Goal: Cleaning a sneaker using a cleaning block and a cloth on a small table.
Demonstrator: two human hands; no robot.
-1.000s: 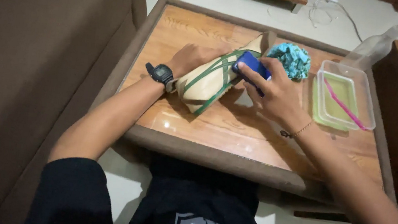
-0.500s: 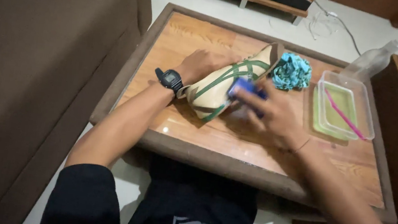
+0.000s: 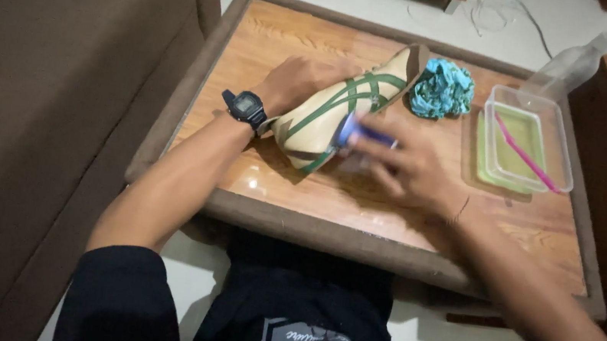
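A cream shoe with green stripes [image 3: 330,108] lies on its side on the wooden table [image 3: 392,204]. My left hand [image 3: 295,81], with a black watch at the wrist, holds the shoe from behind. My right hand [image 3: 404,167] grips a blue brush [image 3: 358,131] and presses it against the shoe's side near the toe end. The hand and brush are blurred by motion.
A crumpled teal cloth [image 3: 443,89] lies just right of the shoe. A clear tub of greenish liquid [image 3: 527,140] with a pink stick in it stands further right. A spray bottle [image 3: 580,58] is behind it. A brown sofa [image 3: 44,85] borders the table's left.
My right hand has slid the blue brush down along the shoe's side toward me. My left hand keeps hold of the shoe. The camera view has shifted slightly.
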